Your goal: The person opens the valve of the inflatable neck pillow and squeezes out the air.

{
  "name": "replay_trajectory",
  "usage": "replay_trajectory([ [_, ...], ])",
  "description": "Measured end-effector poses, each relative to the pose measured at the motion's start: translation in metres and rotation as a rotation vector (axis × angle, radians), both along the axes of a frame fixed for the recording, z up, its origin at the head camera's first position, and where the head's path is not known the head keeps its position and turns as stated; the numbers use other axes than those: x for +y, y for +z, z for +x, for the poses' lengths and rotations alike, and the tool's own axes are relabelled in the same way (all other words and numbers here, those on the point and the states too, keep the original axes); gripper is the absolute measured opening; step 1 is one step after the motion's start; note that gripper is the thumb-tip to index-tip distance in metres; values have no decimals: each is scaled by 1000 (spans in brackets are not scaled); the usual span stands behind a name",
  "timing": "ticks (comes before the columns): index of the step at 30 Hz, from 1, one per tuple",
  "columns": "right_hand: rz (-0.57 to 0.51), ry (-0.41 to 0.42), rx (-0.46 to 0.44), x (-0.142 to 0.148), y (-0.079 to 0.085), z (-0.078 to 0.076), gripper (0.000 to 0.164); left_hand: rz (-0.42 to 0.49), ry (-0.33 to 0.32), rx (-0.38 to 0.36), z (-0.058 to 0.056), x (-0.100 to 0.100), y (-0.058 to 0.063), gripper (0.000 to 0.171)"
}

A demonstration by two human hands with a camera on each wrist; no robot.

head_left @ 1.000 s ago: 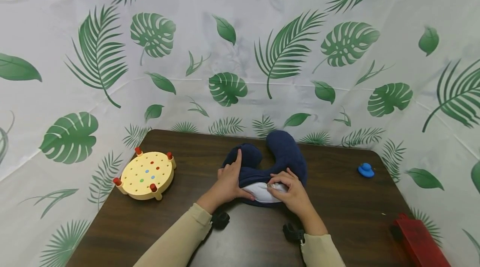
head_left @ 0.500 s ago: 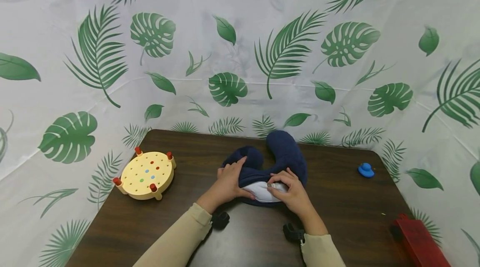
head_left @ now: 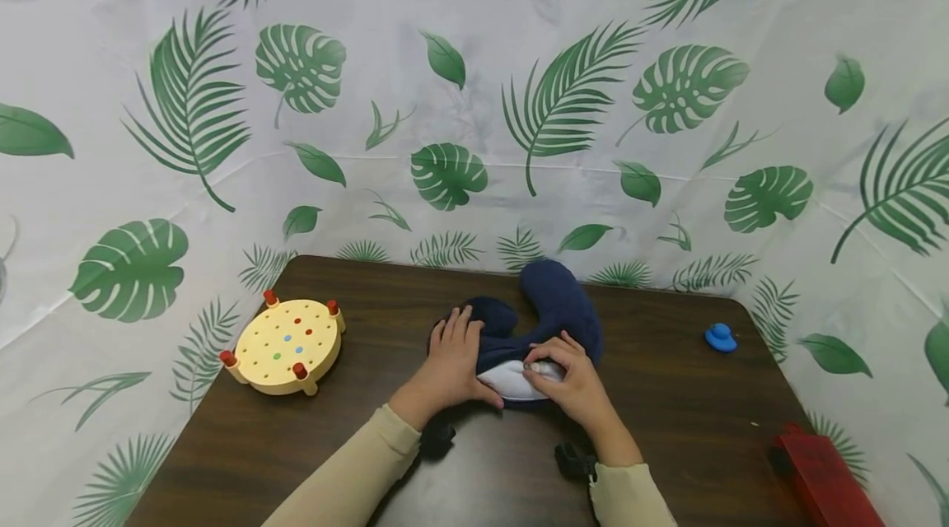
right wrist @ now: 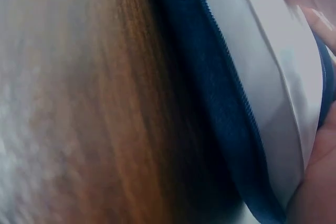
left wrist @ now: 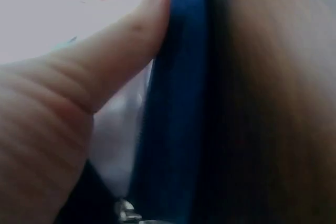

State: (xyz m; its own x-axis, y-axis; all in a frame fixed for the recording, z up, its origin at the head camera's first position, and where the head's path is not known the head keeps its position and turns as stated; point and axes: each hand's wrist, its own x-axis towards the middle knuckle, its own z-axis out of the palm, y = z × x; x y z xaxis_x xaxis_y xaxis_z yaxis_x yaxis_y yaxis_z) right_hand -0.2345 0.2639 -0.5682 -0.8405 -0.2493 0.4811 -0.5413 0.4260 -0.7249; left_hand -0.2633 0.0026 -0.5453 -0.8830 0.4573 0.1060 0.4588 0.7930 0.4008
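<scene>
L hand (head_left: 447, 361) now w/ fingers spread on navy pillow (head_left: 559, 300); R hand (head_left: 576, 380) still pinching white inner (head_left: 508, 381).

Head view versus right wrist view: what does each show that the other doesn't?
Only the head view shows the red-pegged yellow board, the blue toy, the red box and the leafy backdrop.
Only the right wrist view makes out zipper teeth beside the opening.
Both share the navy cushion, its white inside, the right hand and the brown table.
</scene>
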Motion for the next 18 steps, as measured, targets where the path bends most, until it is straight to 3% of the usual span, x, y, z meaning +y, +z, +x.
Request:
replay_trajectory([
  [8, 14, 24, -13, 4, 3, -1, 33, 5, 51, -47, -3, 5, -5, 164],
  [18, 23, -3, -71, 6, 3, -1, 28, 50, 53, -52, -7, 5, -9, 169],
])
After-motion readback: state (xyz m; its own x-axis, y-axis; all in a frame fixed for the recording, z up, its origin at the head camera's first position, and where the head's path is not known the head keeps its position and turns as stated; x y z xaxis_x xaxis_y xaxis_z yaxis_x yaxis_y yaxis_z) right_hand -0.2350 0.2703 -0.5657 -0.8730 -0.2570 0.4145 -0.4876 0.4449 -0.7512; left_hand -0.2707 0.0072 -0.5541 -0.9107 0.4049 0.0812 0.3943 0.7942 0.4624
